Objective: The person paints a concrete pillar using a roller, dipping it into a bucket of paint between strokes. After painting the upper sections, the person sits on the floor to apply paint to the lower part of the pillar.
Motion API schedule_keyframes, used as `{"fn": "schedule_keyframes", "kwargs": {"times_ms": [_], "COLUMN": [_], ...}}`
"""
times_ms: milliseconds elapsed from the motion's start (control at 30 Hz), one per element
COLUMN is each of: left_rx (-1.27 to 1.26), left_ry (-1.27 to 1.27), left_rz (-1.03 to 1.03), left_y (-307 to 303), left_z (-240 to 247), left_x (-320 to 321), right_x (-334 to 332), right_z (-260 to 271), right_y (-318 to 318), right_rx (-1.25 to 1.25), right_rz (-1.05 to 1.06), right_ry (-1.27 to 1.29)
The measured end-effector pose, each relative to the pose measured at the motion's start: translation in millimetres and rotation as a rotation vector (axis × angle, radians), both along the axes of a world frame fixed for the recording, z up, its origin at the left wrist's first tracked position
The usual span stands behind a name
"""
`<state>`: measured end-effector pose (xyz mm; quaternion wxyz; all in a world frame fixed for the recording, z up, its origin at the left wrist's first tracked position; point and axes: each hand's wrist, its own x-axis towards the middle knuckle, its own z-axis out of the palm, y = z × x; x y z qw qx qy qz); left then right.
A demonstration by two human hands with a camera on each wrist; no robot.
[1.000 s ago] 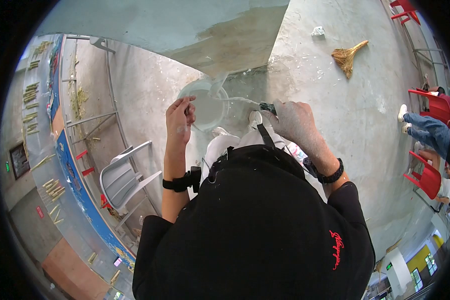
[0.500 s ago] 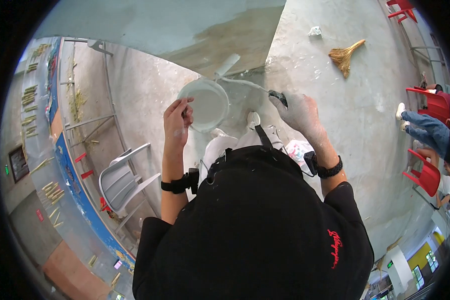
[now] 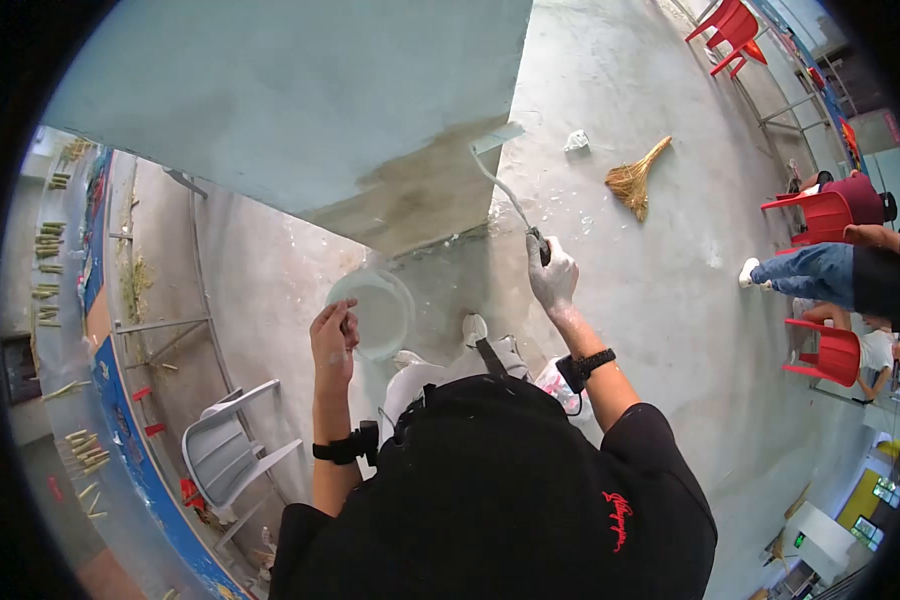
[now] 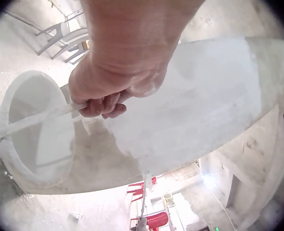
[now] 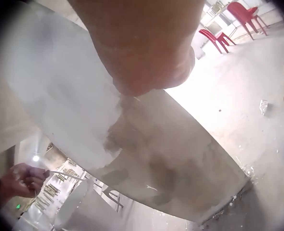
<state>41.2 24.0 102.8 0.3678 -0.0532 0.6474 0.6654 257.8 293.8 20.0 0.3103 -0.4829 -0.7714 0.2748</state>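
Grasps paint roller [image 3: 510,193] by dark handle [image 3: 541,247] in right grip [image 3: 553,278]; has roller head [image 3: 497,137] at edge of part-coated wall [image 3: 320,100]. Grasps bucket [image 3: 383,318] by white handle [image 4: 38,118] in left grip [image 3: 334,338], near shoes [image 3: 474,328]. Includes straw broom [image 3: 633,184] on floor [image 3: 690,330].

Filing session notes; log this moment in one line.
left hand: holds bucket handle | right hand: grips roller | roller: at wall's edge | wall: partly coated

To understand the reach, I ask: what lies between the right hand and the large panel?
In the head view, the painting tool's thin rod runs from the right hand towards the panel.
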Motion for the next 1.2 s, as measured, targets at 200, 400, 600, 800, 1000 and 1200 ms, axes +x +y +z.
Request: {"fn": "schedule_keyframes", "kwargs": {"times_ms": [200,400,600,800,1000,1200], "left_rx": [-0.025,-0.026,-0.034,-0.053,-0.063,-0.056], "left_ry": [-0.005,0.002,-0.007,-0.025,-0.039,-0.032], "left_rz": [0.001,-0.013,-0.016,-0.012,-0.006,-0.018], "left_y": [1,-2,-6,-7,-6,-3], "left_z": [4,2,-1,-6,-8,-5], "left_x": [3,1,0,-3,-5,-3], "right_x": [-41,-77,-68,-49,-48,-59], "right_z": [-31,-48,-55,-90,-110,-87], "right_y": [6,19,39,56,53,55], "right_rx": [-0.022,-0.422,-0.831,-0.878,-0.597,-0.460], "right_rz": [-0.057,0.077,0.318,0.303,0.211,0.224], "right_ry": [0.182,0.537,0.580,0.336,0.334,0.396]}}
